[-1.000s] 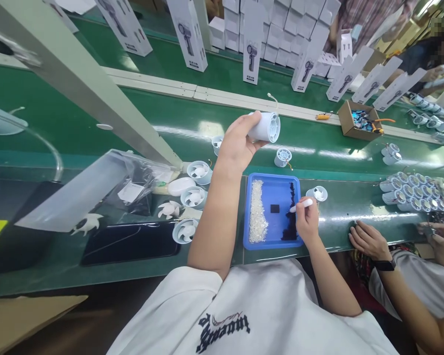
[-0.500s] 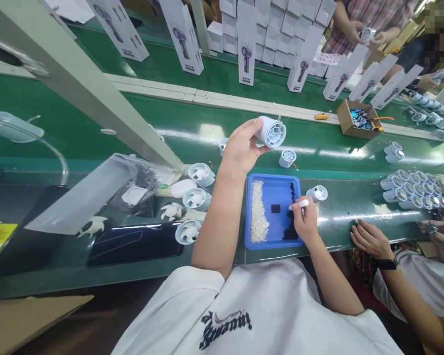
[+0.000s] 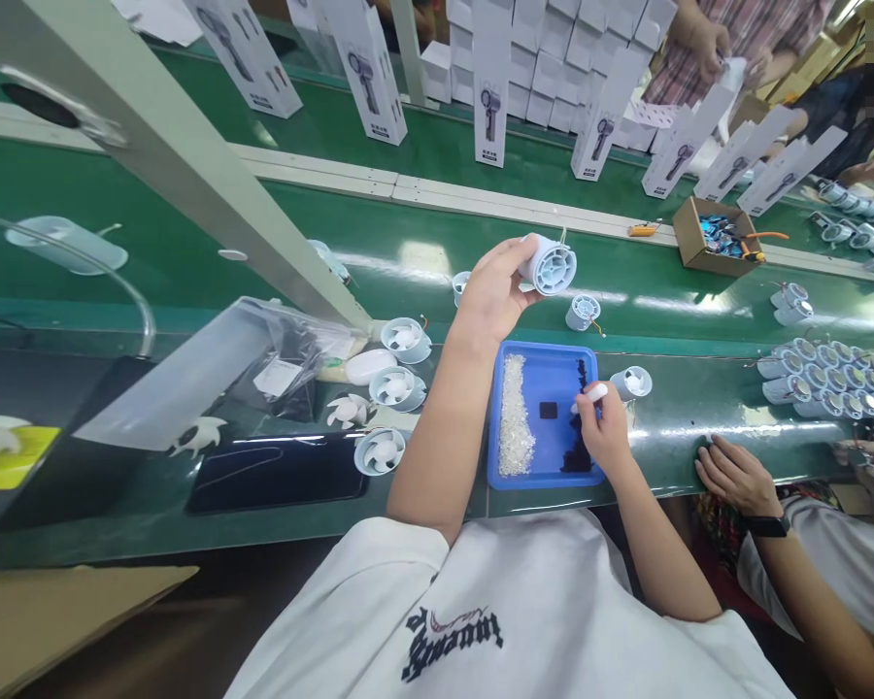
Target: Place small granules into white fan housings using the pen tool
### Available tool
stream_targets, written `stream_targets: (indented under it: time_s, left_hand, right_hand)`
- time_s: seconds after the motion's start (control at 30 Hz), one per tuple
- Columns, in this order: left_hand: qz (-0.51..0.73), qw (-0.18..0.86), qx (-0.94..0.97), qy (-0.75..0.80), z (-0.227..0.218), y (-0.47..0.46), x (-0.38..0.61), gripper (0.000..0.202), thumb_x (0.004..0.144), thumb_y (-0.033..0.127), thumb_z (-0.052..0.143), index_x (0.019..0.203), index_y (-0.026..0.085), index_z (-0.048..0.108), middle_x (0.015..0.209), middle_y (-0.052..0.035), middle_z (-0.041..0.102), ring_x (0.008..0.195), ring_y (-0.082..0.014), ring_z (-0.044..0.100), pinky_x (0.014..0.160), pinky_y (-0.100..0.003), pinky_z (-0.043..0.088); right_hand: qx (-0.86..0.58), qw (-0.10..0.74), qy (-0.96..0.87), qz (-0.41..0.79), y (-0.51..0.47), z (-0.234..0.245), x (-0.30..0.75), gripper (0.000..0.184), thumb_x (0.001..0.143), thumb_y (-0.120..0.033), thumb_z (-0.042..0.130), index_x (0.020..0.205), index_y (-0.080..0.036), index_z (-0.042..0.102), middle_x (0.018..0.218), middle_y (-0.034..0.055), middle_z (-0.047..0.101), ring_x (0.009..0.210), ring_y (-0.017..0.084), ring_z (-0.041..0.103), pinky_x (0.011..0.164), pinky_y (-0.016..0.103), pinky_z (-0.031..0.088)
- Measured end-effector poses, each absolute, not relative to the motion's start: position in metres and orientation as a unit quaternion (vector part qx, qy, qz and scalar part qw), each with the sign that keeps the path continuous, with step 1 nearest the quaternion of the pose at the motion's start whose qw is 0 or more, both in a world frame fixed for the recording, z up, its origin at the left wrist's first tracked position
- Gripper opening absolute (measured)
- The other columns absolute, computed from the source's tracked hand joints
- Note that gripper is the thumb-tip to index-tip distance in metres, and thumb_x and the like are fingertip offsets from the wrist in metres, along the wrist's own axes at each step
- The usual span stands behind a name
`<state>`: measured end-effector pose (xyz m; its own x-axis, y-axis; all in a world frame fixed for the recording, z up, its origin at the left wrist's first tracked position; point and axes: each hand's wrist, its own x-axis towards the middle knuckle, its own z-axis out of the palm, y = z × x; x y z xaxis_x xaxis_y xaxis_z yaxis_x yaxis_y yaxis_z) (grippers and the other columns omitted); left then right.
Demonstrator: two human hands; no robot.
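My left hand [image 3: 493, 289] is raised over the green belt and grips a white round fan housing [image 3: 550, 264], its grille end turned toward me. My right hand [image 3: 606, 427] rests at the right side of a blue tray [image 3: 546, 359] and pinches a small white pen-like tool [image 3: 591, 395], its tip over a strip of small dark parts [image 3: 577, 451]. The tray also holds a pile of tiny clear pieces [image 3: 514, 416] and one dark square [image 3: 548, 410].
Several white fan housings and loose blades [image 3: 397, 386] lie left of my arm, by a plastic bag [image 3: 211, 374] and a dark tablet [image 3: 277, 471]. Another housing [image 3: 584, 311] sits on the belt. A co-worker's hand [image 3: 732, 476] rests at the right near rows of housings [image 3: 816, 374]. Tall white boxes [image 3: 491, 97] stand beyond.
My left hand has lowered the housing a little and turned its grille end more toward me. My right hand has stayed at the tray's right side with the tool.
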<state>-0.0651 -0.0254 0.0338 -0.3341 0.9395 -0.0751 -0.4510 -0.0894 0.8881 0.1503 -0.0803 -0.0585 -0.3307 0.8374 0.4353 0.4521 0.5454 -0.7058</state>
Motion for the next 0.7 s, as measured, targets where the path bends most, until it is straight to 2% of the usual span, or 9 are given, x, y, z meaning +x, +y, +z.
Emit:
stream_targets:
  time_s: [0.2,0.3,0.43,0.57,0.7]
  left_hand:
    - [0.663,0.529,0.276,0.452,0.035,-0.025,-0.056,0.029,0.079,0.046,0.065,0.078,0.018,0.056,0.081,-0.0029,0.062,0.082,-0.0141,0.060,0.069,-0.025,0.054]
    - [0.660,0.528,0.287,0.451,0.039,-0.028,-0.050,0.019,0.081,0.037,0.063,0.080,0.018,0.057,0.080,-0.0008,0.061,0.077,-0.0118,0.057,0.066,-0.023,0.052]
    - [0.652,0.535,0.307,0.441,0.045,-0.034,-0.042,0.014,0.082,0.033,0.060,0.083,0.018,0.058,0.080,0.0000,0.060,0.074,-0.0109,0.055,0.065,-0.021,0.050]
    - [0.648,0.538,0.323,0.432,0.051,-0.040,-0.035,0.016,0.082,0.033,0.062,0.085,0.018,0.060,0.082,-0.0006,0.061,0.075,-0.0112,0.055,0.063,-0.021,0.050]
    - [0.648,0.550,0.327,0.413,0.055,-0.044,-0.029,0.019,0.079,0.033,0.067,0.085,0.016,0.060,0.080,-0.0006,0.060,0.072,-0.0108,0.054,0.061,-0.021,0.049]
  right_hand:
    - [-0.324,0.399,-0.816,0.263,-0.083,-0.041,0.130,0.008,0.092,-0.028,0.051,0.087,-0.022,0.054,0.076,0.0013,0.060,0.067,0.016,0.058,0.062,0.030,0.048]
    - [-0.324,0.494,-0.777,0.218,-0.085,-0.024,0.125,0.001,0.091,-0.023,0.055,0.092,-0.023,0.056,0.083,0.0029,0.061,0.078,0.018,0.061,0.071,0.033,0.051]
    - [-0.333,0.626,-0.673,0.209,-0.085,0.000,0.124,0.011,0.093,-0.027,0.054,0.104,-0.026,0.054,0.096,0.0050,0.057,0.082,0.018,0.064,0.073,0.036,0.055]
    - [-0.318,0.659,-0.642,0.228,-0.079,0.011,0.122,0.013,0.094,-0.032,0.053,0.105,-0.027,0.051,0.100,0.0051,0.054,0.079,0.018,0.068,0.076,0.039,0.058]
    - [-0.305,0.673,-0.638,0.215,-0.074,0.010,0.120,0.013,0.093,-0.029,0.054,0.105,-0.026,0.052,0.099,0.0032,0.055,0.080,0.016,0.069,0.075,0.036,0.060]
